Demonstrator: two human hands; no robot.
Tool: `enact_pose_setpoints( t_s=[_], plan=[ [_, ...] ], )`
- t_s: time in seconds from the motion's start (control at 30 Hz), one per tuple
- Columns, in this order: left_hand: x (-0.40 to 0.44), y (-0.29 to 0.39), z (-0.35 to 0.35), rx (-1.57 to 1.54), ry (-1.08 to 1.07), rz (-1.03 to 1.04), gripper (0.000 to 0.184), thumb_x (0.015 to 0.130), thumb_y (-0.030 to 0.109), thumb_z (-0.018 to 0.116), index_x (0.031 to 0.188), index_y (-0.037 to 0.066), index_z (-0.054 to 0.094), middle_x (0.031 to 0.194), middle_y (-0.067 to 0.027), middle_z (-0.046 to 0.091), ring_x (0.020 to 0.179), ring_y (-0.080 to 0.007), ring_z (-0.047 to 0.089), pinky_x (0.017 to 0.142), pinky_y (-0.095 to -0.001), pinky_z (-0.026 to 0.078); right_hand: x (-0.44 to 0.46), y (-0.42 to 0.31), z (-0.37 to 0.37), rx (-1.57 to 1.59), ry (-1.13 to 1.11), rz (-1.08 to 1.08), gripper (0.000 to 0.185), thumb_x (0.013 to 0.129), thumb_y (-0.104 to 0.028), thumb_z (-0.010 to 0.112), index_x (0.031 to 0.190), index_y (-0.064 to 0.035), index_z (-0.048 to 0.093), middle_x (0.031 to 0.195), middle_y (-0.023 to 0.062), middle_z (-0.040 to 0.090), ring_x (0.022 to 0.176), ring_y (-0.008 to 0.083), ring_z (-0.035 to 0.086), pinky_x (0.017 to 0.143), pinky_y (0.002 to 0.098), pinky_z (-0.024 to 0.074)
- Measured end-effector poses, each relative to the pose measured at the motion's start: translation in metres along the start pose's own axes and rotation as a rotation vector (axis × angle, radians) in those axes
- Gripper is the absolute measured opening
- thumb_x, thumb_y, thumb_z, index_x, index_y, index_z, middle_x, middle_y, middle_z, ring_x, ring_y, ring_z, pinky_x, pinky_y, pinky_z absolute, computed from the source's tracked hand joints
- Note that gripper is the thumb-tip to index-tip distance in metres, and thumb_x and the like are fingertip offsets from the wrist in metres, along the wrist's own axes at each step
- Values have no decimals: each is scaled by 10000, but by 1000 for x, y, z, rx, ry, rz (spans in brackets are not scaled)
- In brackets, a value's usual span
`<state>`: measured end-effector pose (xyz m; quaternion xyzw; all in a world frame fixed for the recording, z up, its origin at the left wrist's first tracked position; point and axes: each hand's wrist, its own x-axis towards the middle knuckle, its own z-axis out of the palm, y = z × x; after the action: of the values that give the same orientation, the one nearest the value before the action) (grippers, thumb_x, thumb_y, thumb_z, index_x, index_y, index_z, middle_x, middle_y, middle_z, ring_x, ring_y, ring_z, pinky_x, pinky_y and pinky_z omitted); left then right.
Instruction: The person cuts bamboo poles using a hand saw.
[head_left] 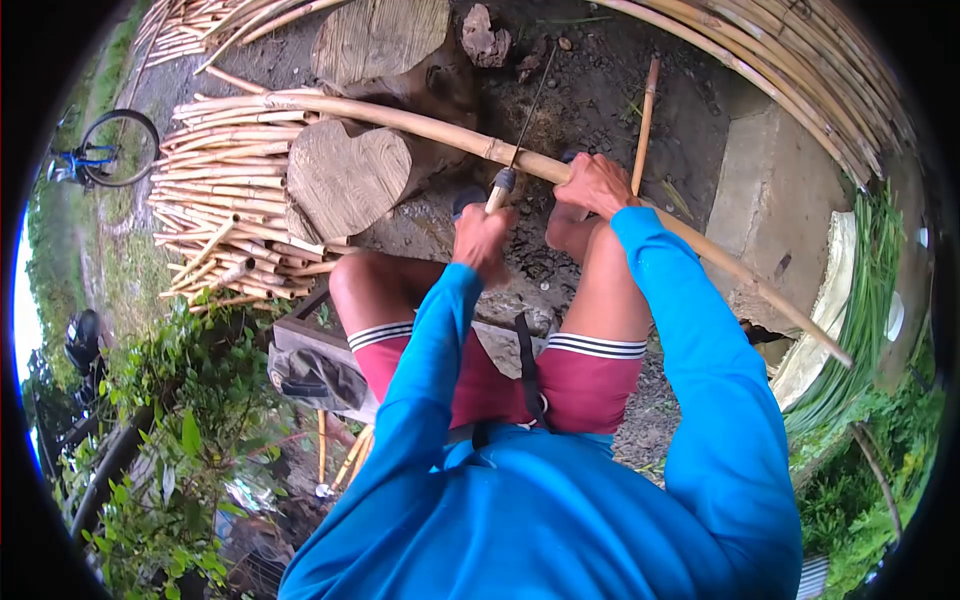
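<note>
A long bamboo pole (pixel 420 122) runs slantwise across the view, from the stacked canes at upper left to the lower right. My right hand (pixel 595 185) is closed around it, just above my knee. In my left hand (pixel 481 240) is the light handle of a long-bladed knife (pixel 527 125), with a dark wrap where the blade starts. The thin blade points up and away and crosses the pole left of my right hand. It appears edge-on, and I cannot tell whether it cuts into the pole.
A pile of cut bamboo pieces (pixel 215 180) and two wood stumps (pixel 352 178) (pixel 385 38) are at left. Bamboo poles (pixel 790 70) and a concrete block (pixel 765 190) stand at right, above green strips (pixel 860 300). One cane (pixel 646 125) lies ahead; a bicycle (pixel 110 150) stands far left.
</note>
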<state>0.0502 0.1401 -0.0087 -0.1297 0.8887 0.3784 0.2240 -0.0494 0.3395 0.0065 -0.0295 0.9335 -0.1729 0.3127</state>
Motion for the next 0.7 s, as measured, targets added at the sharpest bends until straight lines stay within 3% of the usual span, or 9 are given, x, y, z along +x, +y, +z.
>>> enact_pose_setpoints(
  t_s=[0.03,0.1,0.17,0.27,0.33,0.37,0.43,0.47,0.7],
  plan=[
    [-16,-16,-4,406,33,392,309,786,289,649,972,47,699,685,-188,630,669,-311,671,583,-407,513,0,-1,3,3,15,-18,364,687,-265,646,954,-34,731,1021,274,676,1007,440,646,923,482,510],
    [-61,-65,7,-36,66,47,335,804,308,645,934,8,716,721,-174,666,715,-258,693,625,-386,519,3,0,-4,-7,20,-20,366,687,-265,645,955,-31,729,1022,275,675,1006,440,645,919,481,512],
    [-101,-41,-18,-227,-32,-316,388,804,357,639,955,9,719,837,-240,685,864,-335,697,803,-401,505,3,0,-1,-5,-2,-5,368,687,-265,644,956,-29,728,1022,276,674,1005,440,645,915,480,514],
    [-55,-6,-14,-201,43,-305,462,797,381,624,905,-66,674,806,-271,665,798,-360,686,740,-433,499,1,-5,-3,2,33,-20,351,688,-263,646,933,-27,734,990,273,679,976,442,653,892,476,528],
    [7,-32,9,-159,36,-115,426,780,375,645,867,-43,658,693,-211,624,657,-288,639,614,-404,474,7,-7,-4,21,22,-29,352,689,-265,649,933,-26,733,990,275,678,974,442,654,892,477,528],
    [8,-15,7,-330,-15,-289,380,772,371,664,848,-2,662,601,-130,599,536,-201,598,524,-364,454,1,-2,2,22,-11,-31,352,691,-267,652,933,-24,732,990,277,677,971,442,655,892,478,528],
    [-22,8,-13,-145,98,-21,353,775,351,651,824,2,653,596,-105,590,520,-184,570,516,-346,442,-3,-3,1,-13,48,-41,368,695,-271,654,956,-21,724,993,284,675,974,442,656,895,484,525],
    [-31,26,-22,-293,103,-177,354,777,343,639,817,-9,644,593,-90,582,526,-179,564,524,-352,439,1,-2,-2,-9,57,-51,366,695,-271,652,953,-21,724,991,284,675,974,441,656,897,483,524],
    [-3,2,-2,-367,54,-183,300,810,285,644,704,13,574,564,-37,543,444,-120,484,415,-309,349,3,2,-13,36,-8,-47,352,683,-257,643,933,-26,731,986,281,677,988,423,657,915,470,520]
  ],
)
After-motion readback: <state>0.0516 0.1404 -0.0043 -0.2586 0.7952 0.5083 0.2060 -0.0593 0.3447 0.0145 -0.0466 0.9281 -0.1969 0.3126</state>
